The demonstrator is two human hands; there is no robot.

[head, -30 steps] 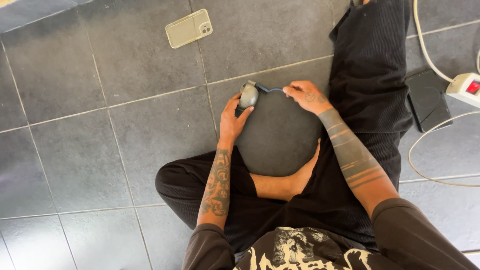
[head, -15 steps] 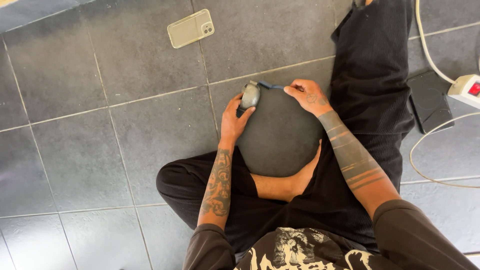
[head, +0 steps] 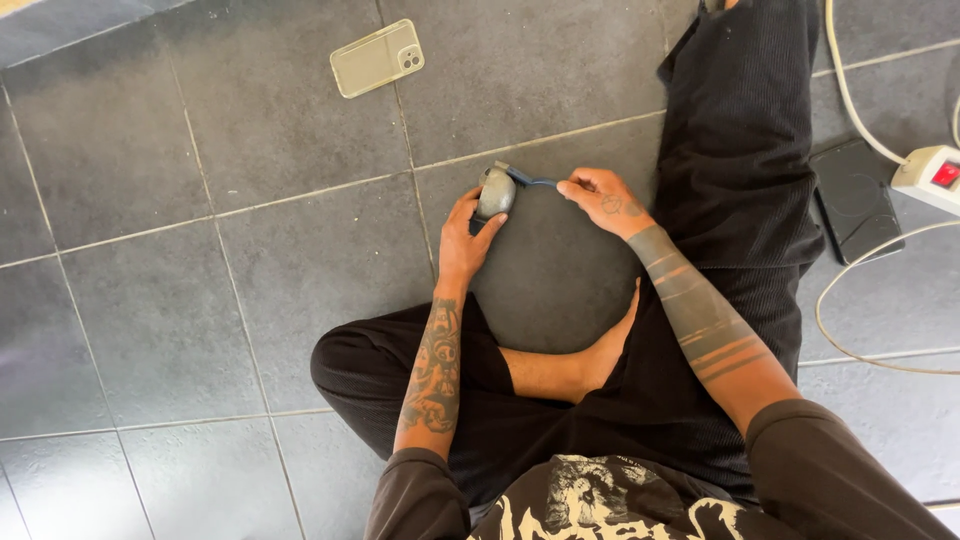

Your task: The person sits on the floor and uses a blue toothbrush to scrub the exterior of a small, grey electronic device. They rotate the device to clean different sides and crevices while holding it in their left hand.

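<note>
The left hand (head: 462, 238) is closed around a small rounded grey tape measure (head: 495, 191), fingers curled against its side, holding it just above the grey tiled floor (head: 200, 300), while the right hand (head: 600, 198) pinches the end of the thin blue tape (head: 532, 181) drawn out of it, so the two hands sit near each other with the short strip stretched between them. Beyond the left hand a pale phone (head: 377, 58) lies on the tiles, and to the right of the right hand, past the outstretched black trouser leg (head: 735, 150), lie a dark flat tablet (head: 855, 200) and a white power strip (head: 930, 175) with its white cable (head: 850, 90).
</note>
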